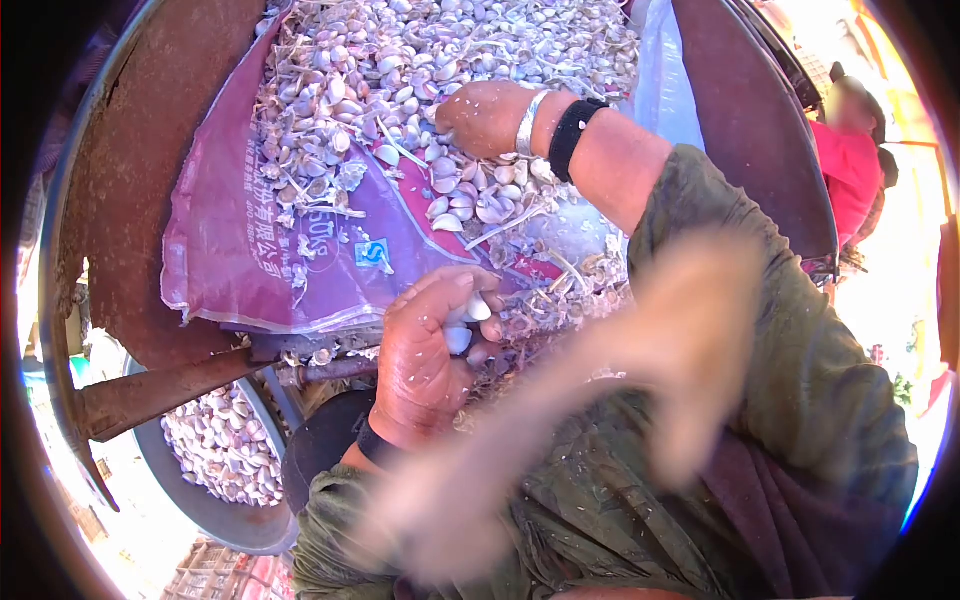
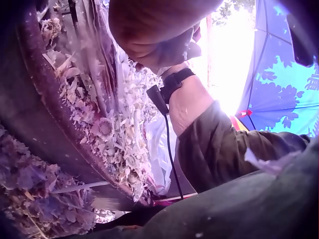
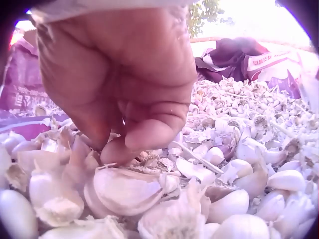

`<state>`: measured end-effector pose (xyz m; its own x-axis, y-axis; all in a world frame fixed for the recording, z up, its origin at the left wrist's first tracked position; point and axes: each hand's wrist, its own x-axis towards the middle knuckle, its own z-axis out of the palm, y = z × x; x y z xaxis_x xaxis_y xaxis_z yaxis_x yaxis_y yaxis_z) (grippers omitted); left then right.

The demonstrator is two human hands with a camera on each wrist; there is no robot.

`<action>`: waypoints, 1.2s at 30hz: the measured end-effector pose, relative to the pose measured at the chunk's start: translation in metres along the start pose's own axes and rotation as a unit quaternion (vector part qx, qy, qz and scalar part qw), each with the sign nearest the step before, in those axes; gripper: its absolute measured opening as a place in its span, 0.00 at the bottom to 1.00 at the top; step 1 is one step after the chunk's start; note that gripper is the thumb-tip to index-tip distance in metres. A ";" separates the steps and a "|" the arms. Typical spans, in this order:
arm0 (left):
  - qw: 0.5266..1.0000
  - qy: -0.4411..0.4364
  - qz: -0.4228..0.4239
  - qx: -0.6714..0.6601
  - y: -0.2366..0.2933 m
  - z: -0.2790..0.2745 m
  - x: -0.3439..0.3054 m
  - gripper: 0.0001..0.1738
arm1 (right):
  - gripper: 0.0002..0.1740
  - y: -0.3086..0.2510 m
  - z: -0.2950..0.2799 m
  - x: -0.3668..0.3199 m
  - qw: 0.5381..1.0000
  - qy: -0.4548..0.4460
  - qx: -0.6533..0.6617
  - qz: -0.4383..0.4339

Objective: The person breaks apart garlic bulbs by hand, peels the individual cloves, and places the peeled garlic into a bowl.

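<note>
My left hand grips a couple of pale garlic cloves between curled fingers and thumb, over the near edge of a printed purple sack. In the left wrist view this hand fills the top, and its cloves are mostly hidden. My right hand reaches down into a broad heap of loose garlic on the sack. The right wrist view shows that hand with bent fingers down among the cloves, right behind a large clove; I cannot tell whether it pinches one.
Dry skins and stems lie along the near side. A rusty metal rim surrounds the sack. Below left stands a basin of cloves. A blurred tan shape crosses the foreground. A person in red is at right.
</note>
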<state>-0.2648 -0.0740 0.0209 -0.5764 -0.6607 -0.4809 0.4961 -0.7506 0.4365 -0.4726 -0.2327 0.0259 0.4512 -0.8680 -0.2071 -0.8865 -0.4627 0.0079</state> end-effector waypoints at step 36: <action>0.998 0.047 -0.011 -0.028 -0.001 0.001 0.008 0.24 | 0.11 -0.037 -0.024 -0.059 0.872 0.072 0.481 0.048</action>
<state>-0.2711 -0.0787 0.0175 -0.5262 -0.6401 -0.5598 0.5202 -0.7631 0.3835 -0.4639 -0.1689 0.0617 0.3176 -0.9398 -0.1259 -0.5652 -0.0810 -0.8210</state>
